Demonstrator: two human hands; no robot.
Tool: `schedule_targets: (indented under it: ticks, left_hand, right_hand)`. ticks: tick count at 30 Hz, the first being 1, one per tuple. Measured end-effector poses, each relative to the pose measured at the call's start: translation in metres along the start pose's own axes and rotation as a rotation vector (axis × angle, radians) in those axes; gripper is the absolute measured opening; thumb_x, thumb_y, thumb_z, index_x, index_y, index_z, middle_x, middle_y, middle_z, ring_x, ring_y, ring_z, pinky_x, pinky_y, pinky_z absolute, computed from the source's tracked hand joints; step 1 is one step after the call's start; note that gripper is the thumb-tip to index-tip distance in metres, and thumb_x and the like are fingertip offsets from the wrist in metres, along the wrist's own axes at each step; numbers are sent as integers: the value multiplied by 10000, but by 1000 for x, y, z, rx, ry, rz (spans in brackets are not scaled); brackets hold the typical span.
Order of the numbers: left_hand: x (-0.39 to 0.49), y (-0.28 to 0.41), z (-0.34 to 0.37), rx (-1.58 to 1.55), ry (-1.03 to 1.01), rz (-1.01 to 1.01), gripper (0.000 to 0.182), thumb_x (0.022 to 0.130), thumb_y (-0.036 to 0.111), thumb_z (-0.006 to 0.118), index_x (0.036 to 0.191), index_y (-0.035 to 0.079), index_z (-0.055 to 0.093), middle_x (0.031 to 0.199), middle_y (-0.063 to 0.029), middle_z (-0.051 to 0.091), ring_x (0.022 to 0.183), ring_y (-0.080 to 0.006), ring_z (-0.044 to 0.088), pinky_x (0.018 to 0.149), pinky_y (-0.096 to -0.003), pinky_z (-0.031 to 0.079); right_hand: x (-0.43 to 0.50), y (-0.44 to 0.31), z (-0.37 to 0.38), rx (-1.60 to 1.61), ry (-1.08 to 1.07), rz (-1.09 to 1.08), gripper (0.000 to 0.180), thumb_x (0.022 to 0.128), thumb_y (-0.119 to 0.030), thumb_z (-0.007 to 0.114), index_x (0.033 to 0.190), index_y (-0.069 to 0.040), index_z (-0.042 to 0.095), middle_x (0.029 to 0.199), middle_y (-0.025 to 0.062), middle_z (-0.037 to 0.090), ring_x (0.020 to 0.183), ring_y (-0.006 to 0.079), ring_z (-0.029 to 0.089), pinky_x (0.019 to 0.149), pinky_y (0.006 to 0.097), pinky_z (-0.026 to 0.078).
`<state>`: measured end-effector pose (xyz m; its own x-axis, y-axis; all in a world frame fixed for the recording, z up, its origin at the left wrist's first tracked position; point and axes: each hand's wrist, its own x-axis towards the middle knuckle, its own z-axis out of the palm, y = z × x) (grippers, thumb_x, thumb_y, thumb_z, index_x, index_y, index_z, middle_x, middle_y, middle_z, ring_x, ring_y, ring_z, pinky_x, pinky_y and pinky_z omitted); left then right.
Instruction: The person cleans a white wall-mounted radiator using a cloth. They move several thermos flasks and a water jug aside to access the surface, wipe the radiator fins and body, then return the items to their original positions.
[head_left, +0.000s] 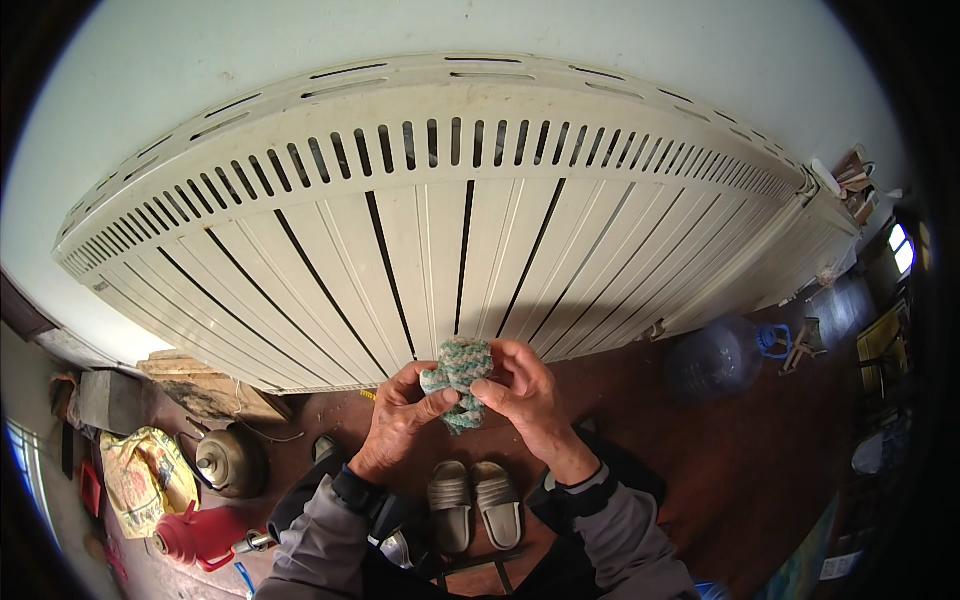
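Note:
Between both hands is a small bunched piece of green and beige knitted fabric (466, 361), held up in front of a cream metal radiator (442, 247). My left hand (405, 412) pinches its lower left side with thumb and fingers. On the right side, my right hand (527, 397) grips it, the thumb in front and the fingers partly behind. A loose end of the knit hangs below the thumbs. What the fingers do behind the fabric is hidden. Below the hands, a pair of grey slide sandals (474, 506) lies on the reddish floor.
At left stand a metal kettle (229, 461), a red thermos flask (199, 534), a crumpled yellow printed bag (146, 480), a wooden board (217, 390) and a grey block (112, 400). To the right, a large clear plastic water bottle (712, 360) lies near the radiator.

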<state>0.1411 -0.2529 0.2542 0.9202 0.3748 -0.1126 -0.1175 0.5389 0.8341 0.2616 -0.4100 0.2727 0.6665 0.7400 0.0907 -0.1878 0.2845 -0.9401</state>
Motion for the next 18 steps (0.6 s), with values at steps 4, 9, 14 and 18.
schedule_targets:
  ticks: [4, 9, 14, 18]
  left_hand:
    - [3, -6, -3, -84, 6, 63, 288, 960, 86, 795, 1223, 30, 690, 1147, -72, 746, 1044, -158, 673, 947, -360, 554]
    - [3, 0, -5, -158, -2, 38, 251, 992, 132, 761, 1204, 19, 688, 1122, -79, 749, 1003, -162, 692, 923, -360, 571]
    - [2, 7, 0, -199, 43, 5, 226, 1008, 156, 740, 1179, 19, 685, 1098, -86, 748, 990, -178, 703, 901, -362, 582]
    - [3, 10, 0, -202, 84, -11, 218, 1018, 171, 726, 1172, 23, 680, 1093, -84, 744, 983, -181, 700, 896, -363, 583]
  right_hand:
    - [0, 2, -13, -160, -18, 114, 375, 1040, -158, 676, 1370, -12, 576, 1239, 47, 665, 1120, 124, 624, 954, 293, 523]
    - [1, 0, -15, 68, 42, 197, 448, 1082, -243, 588, 1448, 3, 508, 1293, 61, 644, 1188, 131, 599, 1029, 298, 475]
    - [-4, -4, -3, 24, -94, 102, 472, 1032, -211, 683, 1424, -2, 526, 1329, 70, 632, 1246, 146, 575, 1088, 341, 444]
    - [-2, -4, -5, 31, 13, 212, 213, 1049, -210, 664, 1175, -39, 648, 1105, 10, 699, 1032, 90, 632, 946, 290, 499]
